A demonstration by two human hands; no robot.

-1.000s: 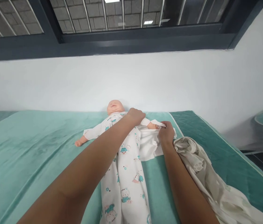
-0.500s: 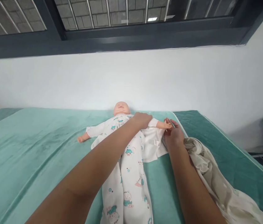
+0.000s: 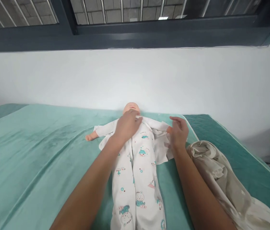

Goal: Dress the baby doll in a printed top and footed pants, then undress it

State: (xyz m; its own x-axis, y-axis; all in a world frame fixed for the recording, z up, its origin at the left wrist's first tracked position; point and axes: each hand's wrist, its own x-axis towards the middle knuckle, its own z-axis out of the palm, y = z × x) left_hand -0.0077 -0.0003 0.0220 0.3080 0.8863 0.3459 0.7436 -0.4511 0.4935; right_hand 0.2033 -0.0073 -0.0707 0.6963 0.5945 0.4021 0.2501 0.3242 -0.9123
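A baby doll lies on its back in a white baby garment with teal and pink prints and long legs. Its sleeves reach out to both sides. At the neckline is my left hand, fingers curved and closed on the collar edge, hiding part of the chest and chin. My right hand is curled around the doll's hand by the right cuff, covering most of it. Below that sleeve a loose white flap of cloth spreads on the bed. The doll's other hand lies bare beyond its cuff.
A teal sheet covers the surface, with a darker green strip at the right. Bunched cream cloth lies beside my right forearm. Behind stands a white wall below a dark window frame with bars.
My left hand has moved left from the right sleeve to the doll's neckline. The sleeve now reaches farther down the doll's arm, near my right hand. The view has shifted slightly.
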